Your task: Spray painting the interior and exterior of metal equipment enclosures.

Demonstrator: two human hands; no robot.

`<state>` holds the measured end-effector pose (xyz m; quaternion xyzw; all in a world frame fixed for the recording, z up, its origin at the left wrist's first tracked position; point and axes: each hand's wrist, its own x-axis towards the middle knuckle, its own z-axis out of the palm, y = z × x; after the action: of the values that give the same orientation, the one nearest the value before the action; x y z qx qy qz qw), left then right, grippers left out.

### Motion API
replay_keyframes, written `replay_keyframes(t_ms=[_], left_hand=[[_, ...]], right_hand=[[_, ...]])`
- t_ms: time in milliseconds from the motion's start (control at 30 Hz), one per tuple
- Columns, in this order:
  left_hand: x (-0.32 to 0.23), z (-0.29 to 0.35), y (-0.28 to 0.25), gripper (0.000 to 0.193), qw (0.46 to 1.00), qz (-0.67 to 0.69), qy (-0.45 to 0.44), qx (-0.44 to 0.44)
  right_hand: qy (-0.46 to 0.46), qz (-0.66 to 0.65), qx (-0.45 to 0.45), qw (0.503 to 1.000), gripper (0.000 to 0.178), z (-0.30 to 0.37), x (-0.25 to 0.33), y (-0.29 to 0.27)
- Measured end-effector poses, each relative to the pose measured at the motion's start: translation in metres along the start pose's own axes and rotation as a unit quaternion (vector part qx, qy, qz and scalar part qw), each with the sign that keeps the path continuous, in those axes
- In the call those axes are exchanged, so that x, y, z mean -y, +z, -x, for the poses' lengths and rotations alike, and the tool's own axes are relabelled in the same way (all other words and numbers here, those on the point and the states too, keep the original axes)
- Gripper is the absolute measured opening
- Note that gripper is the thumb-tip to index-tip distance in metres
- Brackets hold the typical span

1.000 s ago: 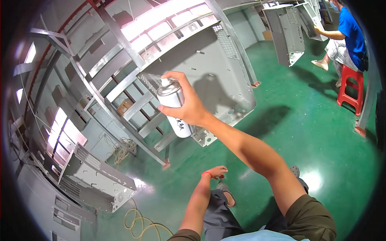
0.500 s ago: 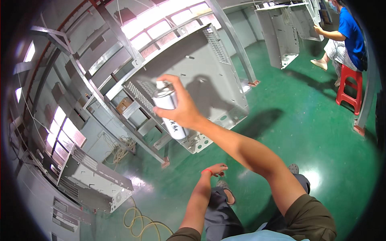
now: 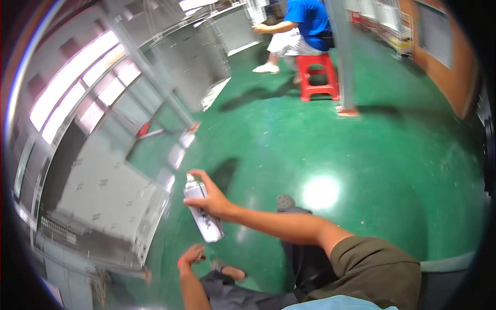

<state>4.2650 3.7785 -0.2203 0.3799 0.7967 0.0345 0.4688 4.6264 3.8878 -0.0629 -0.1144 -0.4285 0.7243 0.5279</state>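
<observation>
My right hand (image 3: 213, 200) is wrapped round a white spray can (image 3: 207, 227) with dark handwriting on its side. The forefinger rests on the nozzle at the top, and the can leans slightly. My left hand (image 3: 193, 254), with a red band at the wrist, hangs low with its fingers loosely bent and nothing visible in them. To the left of the can stands a large grey metal cabinet shell (image 3: 106, 194) with vent slots along one edge; it is blurred.
A person in a blue shirt (image 3: 309, 20) sits on a red stool (image 3: 318, 77) beside a grey post (image 3: 341, 57). Further grey metal panels (image 3: 191, 62) stand before that person. The green floor (image 3: 268, 139) spreads ahead; an orange-brown wall (image 3: 431, 57) is at right.
My view has swung to the right, so the cabinet shell now lies at the left. My right hand with the spray can has come away from in front of the shell and sits lower.
</observation>
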Motion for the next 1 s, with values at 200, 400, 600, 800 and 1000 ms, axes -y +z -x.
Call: replay_keyframes(t_ms=[200, 400, 600, 800, 1000], left_hand=[[0.000, -0.048, -0.022, 0.048, 0.998, -0.049, -0.040, 0.018], [0.026, -0.065, -0.030, 0.047, 0.994, -0.079, -0.077, 0.013], [-0.008, -0.079, -0.024, 0.044, 0.996, -0.075, -0.045, 0.016], [-0.013, -0.087, -0.023, 0.042, 0.996, -0.074, -0.043, 0.014], [-0.025, -0.090, -0.021, 0.041, 0.997, -0.061, -0.040, 0.012]], right_hand=[[0.062, -0.236, -0.178, 0.953, 0.083, -0.001, -0.006, -0.058], [0.060, -0.244, -0.124, 0.960, 0.079, 0.005, -0.002, -0.044], [-0.290, 0.333, -0.112, 0.890, 0.076, 0.007, -0.024, -0.045], [-0.224, 0.282, 0.080, 0.930, 0.075, 0.007, -0.008, -0.045], [-0.026, -0.306, -0.230, 0.924, 0.082, -0.025, 0.010, -0.081]])
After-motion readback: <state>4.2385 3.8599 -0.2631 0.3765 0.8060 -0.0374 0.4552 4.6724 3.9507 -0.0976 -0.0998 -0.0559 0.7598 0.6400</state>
